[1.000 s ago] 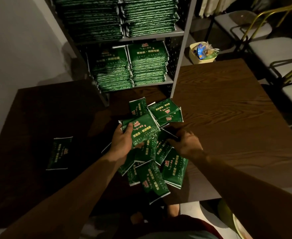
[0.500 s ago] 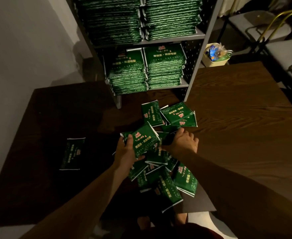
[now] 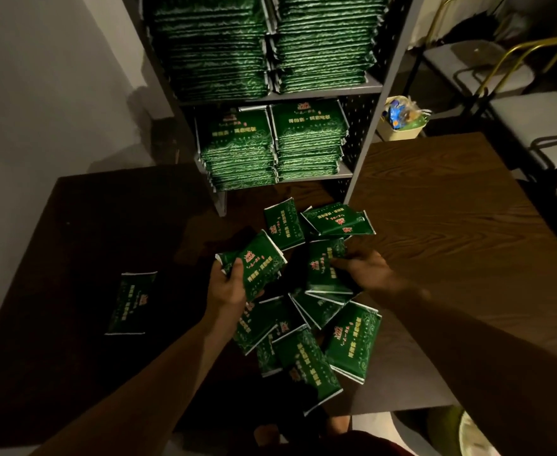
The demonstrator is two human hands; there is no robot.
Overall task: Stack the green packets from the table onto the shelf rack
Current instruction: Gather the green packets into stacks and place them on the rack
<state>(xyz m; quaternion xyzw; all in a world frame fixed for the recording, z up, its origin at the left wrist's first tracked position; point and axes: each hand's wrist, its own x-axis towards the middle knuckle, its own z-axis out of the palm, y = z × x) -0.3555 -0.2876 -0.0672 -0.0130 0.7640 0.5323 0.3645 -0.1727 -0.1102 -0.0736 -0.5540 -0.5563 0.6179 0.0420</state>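
Observation:
A loose pile of green packets (image 3: pixel 306 350) lies on the dark wooden table (image 3: pixel 451 245) in front of me. My left hand (image 3: pixel 226 286) grips a small stack of green packets (image 3: pixel 259 263) just above the pile. To its right, my right hand (image 3: pixel 364 269) pinches a single green packet (image 3: pixel 323 269) by its right edge, lifted a little over the heap. Beyond the pile stands the grey shelf rack (image 3: pixel 366 136), its two visible shelves filled with stacked green packets (image 3: pixel 241 149). One stray packet (image 3: pixel 131 302) lies flat on the table at the left.
A cream bin (image 3: pixel 400 125) with colourful wrappers sits on the floor right of the rack. Chairs with gold metal frames (image 3: pixel 517 51) stand at the far right. A pale wall runs along the left side. The table's near edge is just below the pile.
My right hand has pulled a packet out of the heap and now holds it up. The left hand with its stack has shifted slightly left. The view has moved closer to the rack.

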